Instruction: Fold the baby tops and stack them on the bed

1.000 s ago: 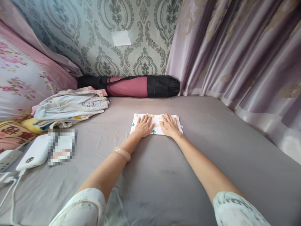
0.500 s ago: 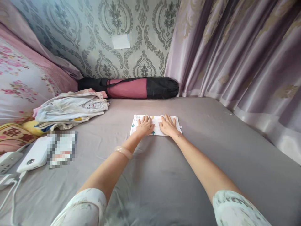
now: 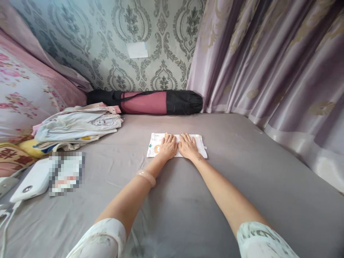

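Observation:
A white folded cloth with small coloured prints lies flat on the grey bed sheet. Both palms rest on it, side by side near its middle. My left hand lies flat over the centre-left part, fingers pointing away from me, partly covering an orange print. Against its thumb side sits my right hand, also flat, with fingers slightly spread. A small tag shows at the cloth's right edge. A pale bangle circles my left forearm. Neither hand grips anything.
A rolled pink mat in a black bag lies along the wall. To the left are a pile of folded clothes, a white power bank with a cable, and a blurred packet. Purple curtains hang at the right.
Both hands have slid inward over the cloth and now nearly touch each other at its middle. The orange print on the left part has come into view. The camera view has shifted slightly.

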A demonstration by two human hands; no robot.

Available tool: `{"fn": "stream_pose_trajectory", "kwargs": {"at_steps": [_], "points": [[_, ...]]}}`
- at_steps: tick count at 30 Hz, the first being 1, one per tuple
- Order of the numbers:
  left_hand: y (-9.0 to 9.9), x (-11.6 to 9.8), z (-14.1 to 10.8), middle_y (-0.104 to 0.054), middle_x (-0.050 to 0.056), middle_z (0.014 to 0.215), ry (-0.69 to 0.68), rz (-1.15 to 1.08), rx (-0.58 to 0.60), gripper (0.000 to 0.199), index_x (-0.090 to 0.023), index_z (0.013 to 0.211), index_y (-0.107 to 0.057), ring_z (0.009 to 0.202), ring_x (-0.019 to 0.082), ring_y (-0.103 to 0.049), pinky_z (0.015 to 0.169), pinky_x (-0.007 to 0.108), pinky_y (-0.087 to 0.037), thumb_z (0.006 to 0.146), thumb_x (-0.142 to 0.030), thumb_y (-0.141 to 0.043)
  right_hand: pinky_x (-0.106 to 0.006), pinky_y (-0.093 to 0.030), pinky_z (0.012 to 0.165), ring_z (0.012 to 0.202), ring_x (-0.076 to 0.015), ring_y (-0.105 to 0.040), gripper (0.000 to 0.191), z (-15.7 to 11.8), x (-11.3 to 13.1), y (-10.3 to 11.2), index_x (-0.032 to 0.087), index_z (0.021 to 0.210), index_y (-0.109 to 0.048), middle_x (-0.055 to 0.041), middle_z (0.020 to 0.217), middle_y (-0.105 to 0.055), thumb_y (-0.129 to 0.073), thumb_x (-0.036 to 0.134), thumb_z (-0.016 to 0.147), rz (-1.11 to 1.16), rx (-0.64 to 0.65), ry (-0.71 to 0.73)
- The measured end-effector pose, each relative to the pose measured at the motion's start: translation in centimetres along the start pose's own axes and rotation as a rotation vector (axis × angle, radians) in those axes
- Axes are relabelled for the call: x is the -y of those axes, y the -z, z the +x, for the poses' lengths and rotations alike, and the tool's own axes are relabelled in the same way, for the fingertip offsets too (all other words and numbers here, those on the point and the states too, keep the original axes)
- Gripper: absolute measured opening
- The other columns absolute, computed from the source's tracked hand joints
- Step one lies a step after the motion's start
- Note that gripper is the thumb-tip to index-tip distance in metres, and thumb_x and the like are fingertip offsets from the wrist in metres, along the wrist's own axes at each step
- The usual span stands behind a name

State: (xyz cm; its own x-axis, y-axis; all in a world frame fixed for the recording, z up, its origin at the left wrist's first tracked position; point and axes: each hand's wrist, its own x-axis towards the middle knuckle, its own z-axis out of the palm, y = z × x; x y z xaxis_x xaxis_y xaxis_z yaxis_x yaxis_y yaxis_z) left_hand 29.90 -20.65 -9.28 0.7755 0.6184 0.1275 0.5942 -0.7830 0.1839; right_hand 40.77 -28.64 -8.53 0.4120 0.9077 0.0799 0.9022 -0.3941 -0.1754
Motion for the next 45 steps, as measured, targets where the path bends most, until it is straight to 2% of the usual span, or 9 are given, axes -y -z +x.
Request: {"fn": "stream_pose_trajectory", "kwargs": {"at_steps": [5, 9, 19, 24, 27, 29, 33, 39, 45], "points": [[1.3, 2.7, -1.4, -0.039, 0.015, 0.152, 0.046, 0.060, -0.069, 0.051, -0.014, 0.146, -0.038, 0.144, 0.028, -0.029, 0.118, 0.049, -0.018, 0.099, -0.032, -0.029, -0.051, -0.008, 0.118, 0.148, -0.0261, -0.015, 0.057, 0.6, 1.7, 0.5, 0.009, 0.150, -0.033, -0.0129, 0.159, -0.025, -0.025, 0.028, 0.097, 0.018, 0.015, -0.023], [1.6, 4.9, -2.1, -0.041, 0.015, 0.151, 0.089, 0.082, -0.041, 0.048, -0.016, 0.141, -0.043, 0.143, 0.028, -0.030, 0.116, 0.053, -0.021, 0.099, -0.034, -0.029, -0.050, -0.006, 0.118, 0.148, -0.0248, -0.014, 0.058, 0.9, 4.1, -0.3, 0.012, 0.152, -0.030, -0.0117, 0.160, -0.023, -0.022, 0.035, 0.099, 0.050, 0.001, 0.043], [1.1, 5.1, -2.4, -0.037, 0.015, 0.153, 0.122, 0.016, -0.037, 0.048, -0.014, 0.141, -0.043, 0.145, 0.028, -0.028, 0.115, 0.049, -0.026, 0.100, -0.036, -0.031, -0.051, -0.008, 0.118, 0.147, -0.0263, -0.018, 0.059, 0.9, 4.7, -1.4, 0.012, 0.152, -0.030, -0.0119, 0.159, -0.027, -0.025, 0.037, 0.099, 0.013, -0.012, 0.057], [1.0, 5.9, -2.7, -0.055, 0.012, 0.138, 0.139, -0.200, -0.236, 0.038, -0.019, 0.128, -0.053, 0.133, 0.021, -0.046, 0.110, 0.036, -0.036, 0.099, -0.029, -0.033, -0.053, -0.009, 0.117, 0.147, -0.0268, -0.016, 0.058, 1.3, 5.4, -0.6, 0.012, 0.151, -0.030, -0.0127, 0.160, -0.024, -0.027, 0.036, 0.098, 0.049, 0.035, 0.033], [1.1, 6.8, -2.9, -0.069, 0.011, 0.114, 0.331, -0.433, -0.385, 0.039, -0.020, 0.113, -0.062, 0.112, 0.022, -0.062, 0.098, 0.034, -0.046, 0.100, -0.032, -0.028, -0.050, -0.008, 0.118, 0.148, -0.0256, -0.013, 0.058, 1.8, 6.5, -0.7, 0.010, 0.151, -0.030, -0.0126, 0.160, -0.023, -0.024, 0.036, 0.099, 0.077, 0.019, 0.063], [1.2, 7.4, -3.0, -0.071, 0.010, 0.105, 0.479, -0.580, -0.475, 0.041, -0.019, 0.106, -0.065, 0.104, 0.023, -0.065, 0.093, 0.035, -0.048, 0.099, -0.035, -0.028, -0.047, -0.007, 0.119, 0.148, -0.0253, -0.013, 0.061, 2.0, 7.2, -1.2, 0.006, 0.152, -0.028, -0.0134, 0.160, -0.022, -0.021, 0.038, 0.100, 0.088, 0.016, 0.087], [0.9, 8.4, -3.0, -0.070, 0.011, 0.112, 0.585, -0.803, -0.615, 0.044, -0.017, 0.106, -0.066, 0.110, 0.022, -0.063, 0.096, 0.034, -0.047, 0.098, -0.039, -0.028, -0.046, -0.004, 0.119, 0.148, -0.0257, -0.012, 0.064, 2.2, 7.6, -2.2, 0.003, 0.153, -0.024, -0.0138, 0.160, -0.020, -0.020, 0.039, 0.100, 0.080, 0.012, 0.086], [-0.1, 9.2, -2.5, -0.068, 0.011, 0.118, 0.596, -0.914, -0.670, 0.048, -0.018, 0.106, -0.064, 0.114, 0.020, -0.062, 0.098, 0.033, -0.048, 0.099, -0.041, -0.023, -0.048, -0.008, 0.118, 0.148, -0.0276, -0.013, 0.064, 2.5, 7.7, -1.6, 0.003, 0.152, -0.025, -0.0145, 0.160, -0.021, -0.021, 0.039, 0.099, 0.063, 0.053, 0.084], [-0.1, 9.3, -2.5, -0.068, 0.011, 0.117, 0.595, -0.930, -0.667, 0.048, -0.017, 0.106, -0.063, 0.114, 0.019, -0.062, 0.098, 0.033, -0.049, 0.100, -0.041, -0.022, -0.048, -0.006, 0.118, 0.148, -0.0265, -0.013, 0.061, 3.1, 10.0, -1.7, 0.006, 0.151, -0.029, -0.0139, 0.160, -0.022, -0.021, 0.038, 0.100, 0.055, 0.010, 0.135]]}}
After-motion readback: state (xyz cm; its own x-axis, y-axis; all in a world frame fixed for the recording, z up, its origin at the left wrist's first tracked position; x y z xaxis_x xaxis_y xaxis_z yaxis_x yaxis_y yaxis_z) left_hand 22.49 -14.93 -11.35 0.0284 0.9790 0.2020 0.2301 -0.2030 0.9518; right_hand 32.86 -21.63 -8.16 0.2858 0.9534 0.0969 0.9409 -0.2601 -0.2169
